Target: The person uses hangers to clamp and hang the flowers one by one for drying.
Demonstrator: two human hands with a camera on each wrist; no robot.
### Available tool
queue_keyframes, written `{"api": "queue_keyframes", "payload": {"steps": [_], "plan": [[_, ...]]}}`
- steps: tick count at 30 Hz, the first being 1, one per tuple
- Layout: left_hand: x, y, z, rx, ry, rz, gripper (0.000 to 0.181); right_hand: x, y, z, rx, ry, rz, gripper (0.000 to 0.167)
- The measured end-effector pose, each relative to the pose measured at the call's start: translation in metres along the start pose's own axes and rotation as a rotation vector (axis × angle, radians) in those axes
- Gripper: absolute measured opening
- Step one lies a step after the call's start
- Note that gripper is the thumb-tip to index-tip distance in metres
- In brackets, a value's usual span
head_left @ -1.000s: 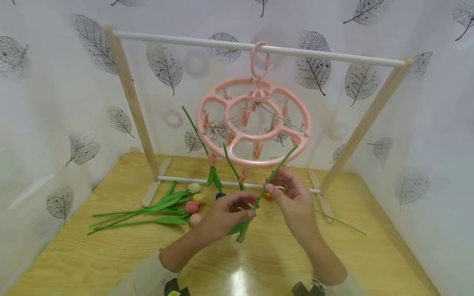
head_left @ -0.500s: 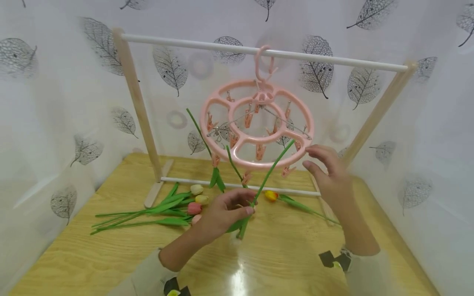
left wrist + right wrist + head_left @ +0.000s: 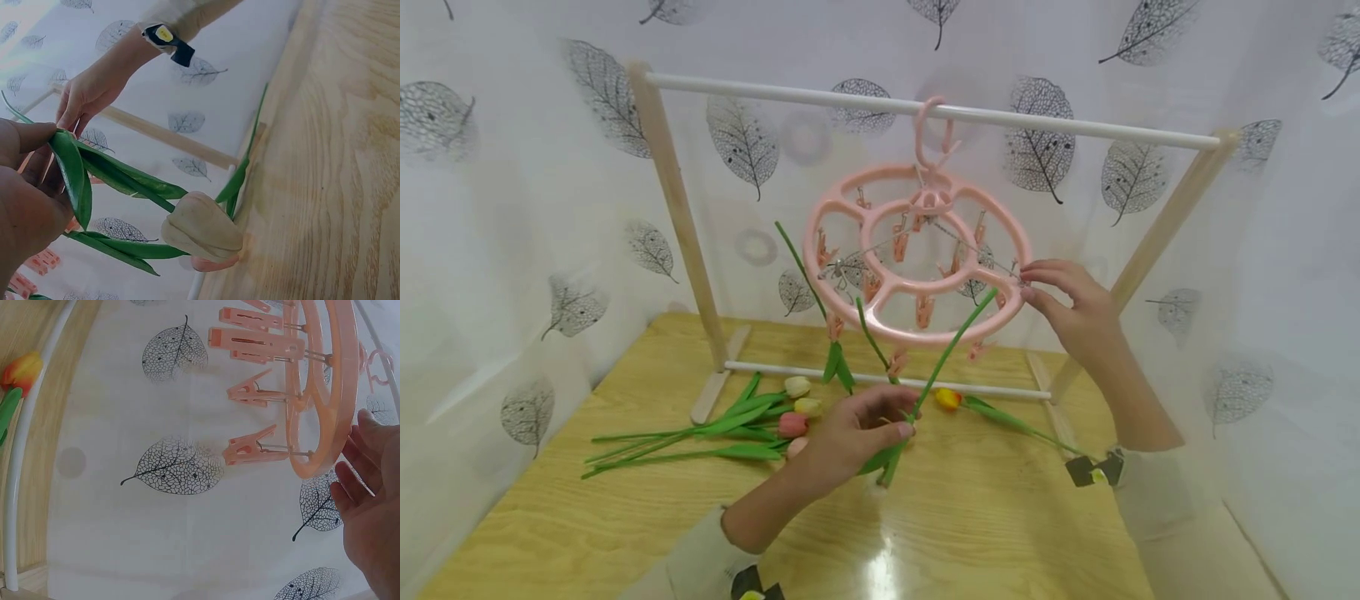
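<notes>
While tulips [image 3: 792, 425] lie below, the held stem [image 3: 951, 348] crosses before the hanger [image 3: 917, 286].

Pale cream sleeves, plain cloth, on both arms. Left sleeve [image 3: 696, 554] and right sleeve [image 3: 1165, 492] both stop short of the wrist; left hand [image 3: 868, 425] and right hand [image 3: 1078, 312] bare. At each cuff a small black gadget: left gadget [image 3: 747, 579] partly cut off by the frame edge, right gadget [image 3: 1081, 472] blocky, square-cornered, with a yellow patch [image 3: 164, 33] rounded in outline. Marking on patch too small to read.
</notes>
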State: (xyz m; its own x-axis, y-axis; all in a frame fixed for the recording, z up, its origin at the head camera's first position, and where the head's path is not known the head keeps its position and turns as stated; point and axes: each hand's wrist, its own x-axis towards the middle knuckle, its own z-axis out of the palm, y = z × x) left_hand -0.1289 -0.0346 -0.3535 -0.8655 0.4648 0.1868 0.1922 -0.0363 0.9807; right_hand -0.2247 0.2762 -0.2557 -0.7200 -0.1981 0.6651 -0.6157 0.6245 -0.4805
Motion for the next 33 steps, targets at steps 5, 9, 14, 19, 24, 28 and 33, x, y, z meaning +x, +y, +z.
{"api": "queue_keyframes", "payload": {"steps": [5,9,14,19,24,28,33], "plan": [[0.001,0.0,-0.001,-0.011,0.007,0.001,0.035,-0.002,-0.001,0.003,0.036,0.008,-0.094,0.022],[0.001,0.001,-0.002,-0.015,0.015,0.001,0.036,-0.006,-0.005,0.007,0.05,0.002,-0.176,0.026],[0.0,0.002,-0.004,-0.014,0.021,-0.015,0.035,-0.01,-0.013,0.014,0.089,-0.013,-0.306,0.028],[0.001,0.002,-0.005,-0.022,0.034,-0.003,0.035,-0.014,-0.022,0.021,0.135,-0.052,-0.353,0.028],[0.001,0.002,-0.005,-0.035,0.037,0.026,0.036,-0.018,-0.032,0.028,0.137,-0.078,-0.371,0.026],[0.0,0.003,-0.007,-0.033,0.034,0.035,0.036,-0.02,-0.04,0.035,0.143,-0.057,-0.44,0.031],[0.0,0.005,-0.009,-0.034,0.033,0.024,0.038,-0.017,-0.052,0.043,0.123,-0.007,-0.579,0.036]]}}
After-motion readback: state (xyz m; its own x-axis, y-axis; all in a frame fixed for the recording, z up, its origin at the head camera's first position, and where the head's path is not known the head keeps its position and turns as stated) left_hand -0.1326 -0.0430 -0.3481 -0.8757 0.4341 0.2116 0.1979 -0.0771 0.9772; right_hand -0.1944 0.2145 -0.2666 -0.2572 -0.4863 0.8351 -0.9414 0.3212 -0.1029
